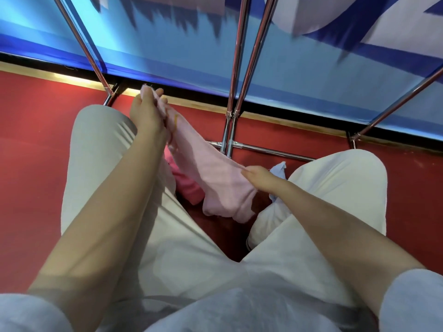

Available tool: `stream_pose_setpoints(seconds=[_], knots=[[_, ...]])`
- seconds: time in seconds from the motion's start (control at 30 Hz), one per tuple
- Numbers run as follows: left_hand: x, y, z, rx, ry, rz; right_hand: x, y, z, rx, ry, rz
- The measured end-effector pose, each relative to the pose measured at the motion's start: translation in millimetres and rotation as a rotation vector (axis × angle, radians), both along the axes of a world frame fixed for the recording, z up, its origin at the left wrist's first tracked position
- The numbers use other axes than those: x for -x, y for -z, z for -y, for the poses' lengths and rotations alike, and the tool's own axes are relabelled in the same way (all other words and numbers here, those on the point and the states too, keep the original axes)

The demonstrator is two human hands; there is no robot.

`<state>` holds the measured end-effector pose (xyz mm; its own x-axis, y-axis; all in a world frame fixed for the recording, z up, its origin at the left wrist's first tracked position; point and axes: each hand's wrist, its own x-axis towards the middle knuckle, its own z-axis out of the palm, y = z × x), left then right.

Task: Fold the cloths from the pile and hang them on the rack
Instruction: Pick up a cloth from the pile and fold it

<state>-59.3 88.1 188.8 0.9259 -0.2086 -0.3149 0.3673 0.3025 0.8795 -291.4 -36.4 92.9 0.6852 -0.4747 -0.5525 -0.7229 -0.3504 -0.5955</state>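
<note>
A pale pink cloth [215, 173] is stretched between both hands above my lap. My left hand [146, 111] grips its far upper end, raised toward the rack. My right hand [259, 178] pinches its nearer lower part, and the loose end droops below. The pile lies on the floor between my knees: a bright pink cloth [187, 185] and a light blue cloth [279, 172], both partly hidden. The chrome rack [231, 111] stands just beyond, its poles rising out of view.
I sit on a red floor [33, 152] with knees in beige trousers [100, 144] spread apart. A blue and white banner wall [167, 44] with a black base stands behind the rack. A chrome crossbar [275, 152] lies low near my right knee.
</note>
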Motion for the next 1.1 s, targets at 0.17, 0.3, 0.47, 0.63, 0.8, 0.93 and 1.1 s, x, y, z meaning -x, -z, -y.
stream_pose_setpoints(seconds=[0.17,0.3,0.47,0.63,0.8,0.93,1.1], knots=[[4,12,3,-0.14,0.031,-0.074,-9,-39,-8,0.089,0.008,0.318],[19,17,9,-0.239,0.182,-0.035,0,-52,-14,0.057,0.068,0.505],[60,25,27,-0.291,0.352,0.041,2,-55,-10,0.065,0.223,0.671],[96,42,35,-0.411,0.486,0.29,-2,-52,-8,0.047,0.309,0.691],[111,47,43,-0.387,0.62,0.304,-8,-46,-4,0.044,0.403,0.701],[117,49,45,-0.439,0.748,0.372,-14,-46,0,0.012,0.494,0.714],[125,50,46,-0.435,0.798,0.362,-17,-45,3,-0.092,0.627,0.731]])
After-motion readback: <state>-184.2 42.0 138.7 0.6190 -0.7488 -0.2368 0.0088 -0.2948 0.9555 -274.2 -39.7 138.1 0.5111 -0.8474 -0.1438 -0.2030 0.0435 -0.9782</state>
